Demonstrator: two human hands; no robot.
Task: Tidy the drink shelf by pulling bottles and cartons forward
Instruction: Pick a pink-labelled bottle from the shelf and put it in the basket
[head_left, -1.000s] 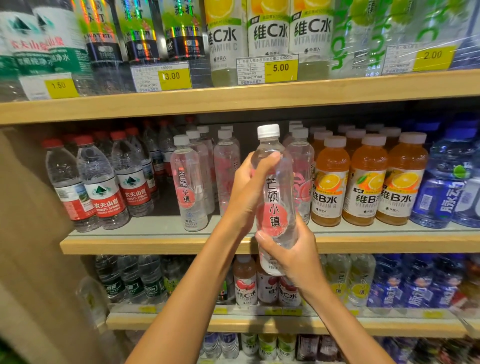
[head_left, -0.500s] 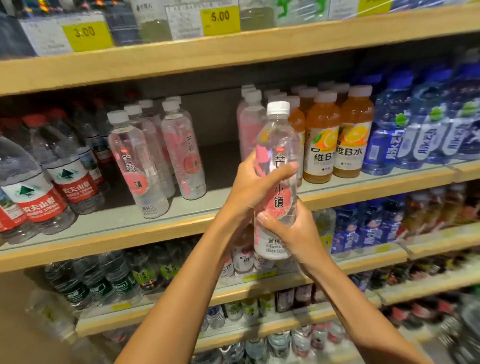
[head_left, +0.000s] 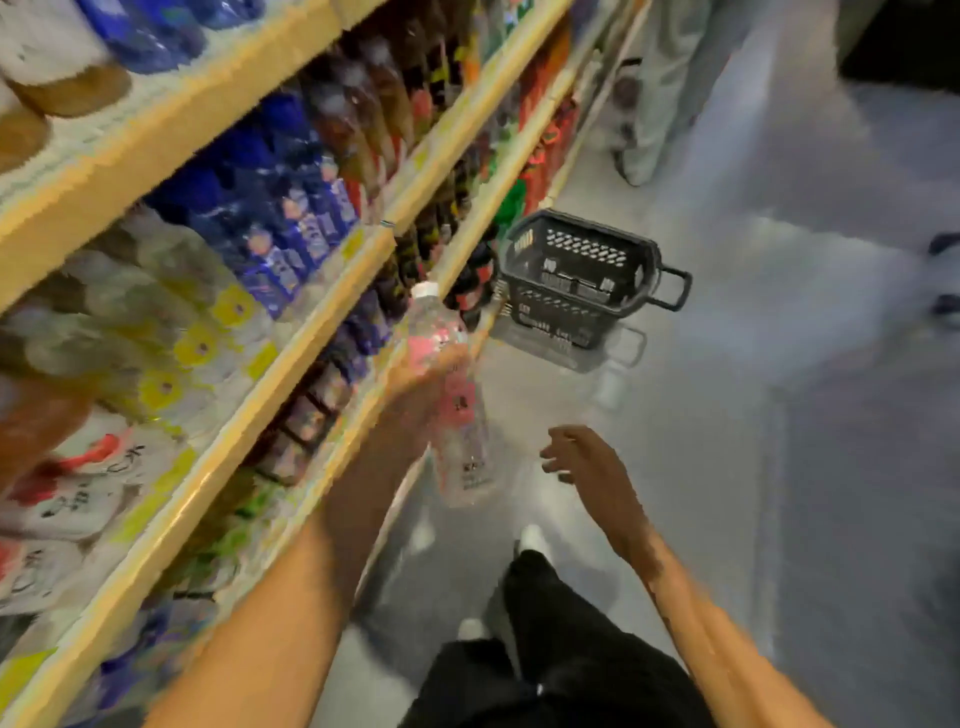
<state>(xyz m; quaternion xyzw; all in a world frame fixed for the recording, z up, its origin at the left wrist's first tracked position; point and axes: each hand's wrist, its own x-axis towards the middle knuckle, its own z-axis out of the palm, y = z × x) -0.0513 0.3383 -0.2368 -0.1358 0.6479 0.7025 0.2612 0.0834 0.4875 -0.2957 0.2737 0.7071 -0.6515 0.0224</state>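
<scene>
Grips a clear drink bottle (head_left: 462, 441) with a pink label and a white cap in the left hand (head_left: 421, 389) — fingers curled round its upper half. Carries it tilted, cap up and away, base nearer the camera, out past the front edge of the shelving (head_left: 291, 338) and over the aisle floor (head_left: 779, 415), touching no shelf. Holds the right hand (head_left: 582, 457) just beside the bottle's base but apart from it, fingers spread and loosely bent, nothing in them.

Beyond the cap, low by the foot of the shelving: a black plastic shopping basket (head_left: 566, 312), handle sticking out on the aisle side; contents too blurred to tell. Along the left, rows of blurred drinks on the wood-edged shelves — blue-labelled bottles (head_left: 291, 218) on one board, pale bottles with yellow labels (head_left: 208, 322) beside them, nearer the camera. Below the arms, black trousers (head_left: 561, 649) and a white shoe (head_left: 532, 538). At the top edge, near the far end of the shelving, another person's pale trouser legs (head_left: 660, 93).
</scene>
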